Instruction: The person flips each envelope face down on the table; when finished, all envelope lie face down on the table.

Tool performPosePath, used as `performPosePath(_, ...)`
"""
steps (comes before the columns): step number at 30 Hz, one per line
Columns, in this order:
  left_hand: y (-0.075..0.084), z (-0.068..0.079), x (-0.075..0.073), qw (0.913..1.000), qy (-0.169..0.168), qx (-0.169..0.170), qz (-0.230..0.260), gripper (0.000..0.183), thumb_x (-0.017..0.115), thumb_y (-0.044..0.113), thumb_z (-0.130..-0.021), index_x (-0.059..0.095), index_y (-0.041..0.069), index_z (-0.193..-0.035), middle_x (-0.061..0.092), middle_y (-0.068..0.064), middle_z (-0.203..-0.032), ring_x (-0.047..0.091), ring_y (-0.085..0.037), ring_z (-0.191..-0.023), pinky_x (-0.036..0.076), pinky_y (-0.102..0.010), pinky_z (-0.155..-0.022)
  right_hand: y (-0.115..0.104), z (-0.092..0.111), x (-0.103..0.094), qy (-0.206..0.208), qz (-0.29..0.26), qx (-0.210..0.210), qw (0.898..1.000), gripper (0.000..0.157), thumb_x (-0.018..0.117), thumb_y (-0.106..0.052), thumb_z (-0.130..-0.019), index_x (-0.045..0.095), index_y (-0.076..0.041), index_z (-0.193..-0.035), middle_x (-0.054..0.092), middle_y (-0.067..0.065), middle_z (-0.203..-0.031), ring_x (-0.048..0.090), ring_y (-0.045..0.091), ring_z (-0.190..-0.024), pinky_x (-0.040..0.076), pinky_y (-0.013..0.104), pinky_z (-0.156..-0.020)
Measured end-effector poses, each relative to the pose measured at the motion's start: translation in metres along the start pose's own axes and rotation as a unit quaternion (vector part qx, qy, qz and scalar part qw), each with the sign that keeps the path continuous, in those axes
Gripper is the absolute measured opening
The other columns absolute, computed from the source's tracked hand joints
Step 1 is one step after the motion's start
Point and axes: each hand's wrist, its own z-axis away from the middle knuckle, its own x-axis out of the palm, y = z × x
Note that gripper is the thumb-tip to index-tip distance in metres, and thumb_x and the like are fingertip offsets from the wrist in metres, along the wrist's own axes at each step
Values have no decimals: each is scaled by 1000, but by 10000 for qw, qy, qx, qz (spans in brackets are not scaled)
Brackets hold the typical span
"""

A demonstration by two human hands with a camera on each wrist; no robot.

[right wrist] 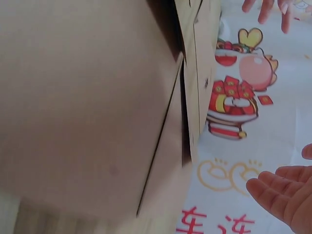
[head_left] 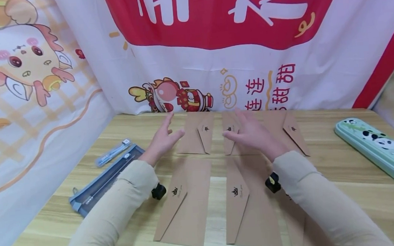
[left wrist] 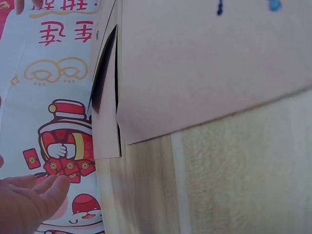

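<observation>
Several brown kraft envelopes with printed flaps lie in two rows. My left hand (head_left: pixel 163 141) hovers with fingers spread beside the back-left envelope (head_left: pixel 194 136); in the left wrist view that hand (left wrist: pixel 29 204) holds nothing. Over the back-middle envelope (head_left: pixel 229 145) is my right hand (head_left: pixel 255 135), its fingers extended, covering part of it; the right wrist view shows this hand (right wrist: pixel 287 195) holding nothing. Farther right sits the back-right envelope (head_left: pixel 295 132). In front lie a left envelope (head_left: pixel 197 200), a middle envelope (head_left: pixel 259 214) and a right envelope (head_left: pixel 295 223) partly under my right sleeve.
A blue mesh pencil pouch (head_left: pixel 101 184) and a small clear blue packet (head_left: pixel 112 153) lie at the left. A mint panda pencil case (head_left: pixel 383 150) stands at the right. Printed cloth (head_left: pixel 178 59) hangs along the back of the wooden table (head_left: pixel 323 144).
</observation>
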Motion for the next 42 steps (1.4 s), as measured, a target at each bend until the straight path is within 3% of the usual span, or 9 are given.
performPosePath(6, -6, -3, 2, 9995, -301, 18, 51, 77, 60, 34, -88, 12, 32, -148, 16, -14, -153, 34, -41, -130, 36, -53, -102, -9, -13, 19, -229, -289, -185, 9991, 97, 60, -58, -79, 5, -21, -150, 15, 14, -154, 18, 32, -139, 21, 49, -112)
performPosePath(12, -10, -5, 4, 9989, -465, 6, 116, 74, 60, 25, -89, 17, 25, -148, 19, -18, -152, 36, -42, -128, 37, -52, -101, -18, -23, 32, -573, -160, -268, 9979, 96, 64, -49, -80, 8, -14, -150, 14, 16, -153, 24, 33, -137, 21, 48, -112)
performPosePath(16, -12, -7, 7, 9985, -494, -63, 219, 72, 60, 17, -89, 19, 21, -148, 21, -21, -150, 38, -42, -127, 40, -50, -100, -24, -29, 41, -693, -266, -160, 9971, 92, 67, -38, -82, 10, -14, -150, 19, 16, -152, 23, 34, -137, 23, 50, -111)
performPosePath(22, -16, -10, 10, 9965, -650, -309, 437, 72, 58, 6, -88, 20, 21, -148, 22, -20, -150, 38, -39, -128, 41, -48, -99, -30, -37, 54, -942, -865, 71, 9918, 93, 71, -18, -80, 9, -16, -150, 20, 9, -153, 24, 28, -138, 25, 42, -111)
performPosePath(29, -22, -10, 11, 9959, -715, -495, 253, 73, 59, 4, -88, 20, 20, -148, 25, -20, -148, 35, -38, -130, 32, -49, -106, -30, -41, 64, -1195, -1191, 397, 9849, 94, 72, -12, -78, 12, -23, -149, 29, 12, -150, 29, 30, -135, 26, 44, -111)
performPosePath(32, -25, -10, 13, 9951, -748, -565, 300, 75, 59, 1, -86, 20, 18, -148, 28, -21, -147, 39, -37, -127, 34, -47, -106, -30, -44, 66, -1257, -1461, 651, 9791, 92, 73, -9, -77, 17, -26, -149, 32, 15, -147, 40, 31, -128, 36, 43, -105)
performPosePath(35, -26, -12, 15, 9937, -826, -586, 473, 77, 59, -5, -84, 20, 15, -148, 28, -23, -146, 44, -36, -123, 40, -43, -102, -28, -46, 68, -1266, -1658, 779, 9749, 89, 72, -6, -77, 22, -24, -148, 40, 18, -140, 51, 28, -111, 47, 36, -89)
performPosePath(38, -27, -13, 17, 9927, -862, -617, 572, 79, 60, -7, -82, 21, 14, -148, 30, -23, -145, 45, -35, -122, 41, -42, -101, -26, -49, 70, -1243, -1876, 851, 9706, 88, 71, -1, -76, 24, -20, -148, 48, 18, -129, 53, 25, -96, 50, 30, -75)
performPosePath(42, -32, -15, 17, 9904, -906, -622, 843, 79, 60, -8, -81, 21, 12, -147, 33, -23, -143, 41, -36, -125, 39, -42, -103, -23, -51, 73, -1202, -2204, 1074, 9620, 88, 71, 4, -74, 27, -20, -147, 48, 15, -126, 52, 23, -97, 50, 30, -78)
